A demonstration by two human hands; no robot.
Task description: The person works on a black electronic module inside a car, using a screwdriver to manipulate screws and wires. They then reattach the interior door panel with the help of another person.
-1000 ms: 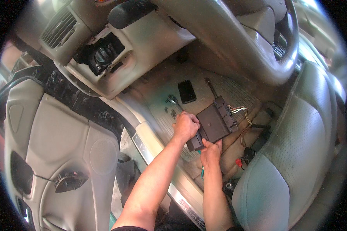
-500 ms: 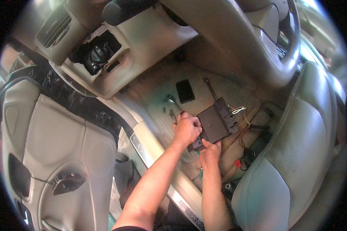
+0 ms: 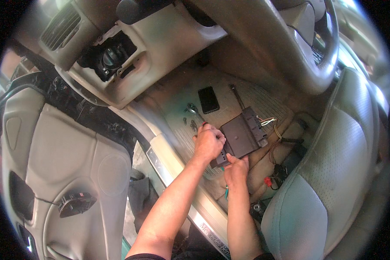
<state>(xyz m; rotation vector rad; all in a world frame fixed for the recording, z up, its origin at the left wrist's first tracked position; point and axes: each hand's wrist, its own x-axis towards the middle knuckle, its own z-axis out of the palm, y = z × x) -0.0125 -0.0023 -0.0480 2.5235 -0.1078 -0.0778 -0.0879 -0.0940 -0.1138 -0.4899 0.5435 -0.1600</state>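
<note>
On the footwell mat lies a dark rectangular electronic module [image 3: 242, 136] with wires [image 3: 268, 122] at its right end. My left hand [image 3: 210, 143] has its fingers curled at the module's left end, touching it; exactly what lies under the fingertips is hidden. My right hand [image 3: 236, 169] grips the lower edge, thumb on top. A ratchet [image 3: 193, 109] with a red-marked handle reaches under my left fingers; small metal pieces [image 3: 185, 121] lie beside it. A black phone [image 3: 209, 99] and a long metal tool [image 3: 236, 95] lie behind the module.
A seat [image 3: 316, 177] borders the right, a steering wheel [image 3: 327, 65] the upper right. An open door [image 3: 65, 143] with a loose dark part [image 3: 76, 203] is at left. The dashboard [image 3: 169, 39] has an opening [image 3: 110, 56]. A red connector [image 3: 268, 182] sits beside the seat; the sill [image 3: 177, 173] runs below my arms.
The view has shifted slightly. Both hands stay at the module, with only slight movement of my left fingers.
</note>
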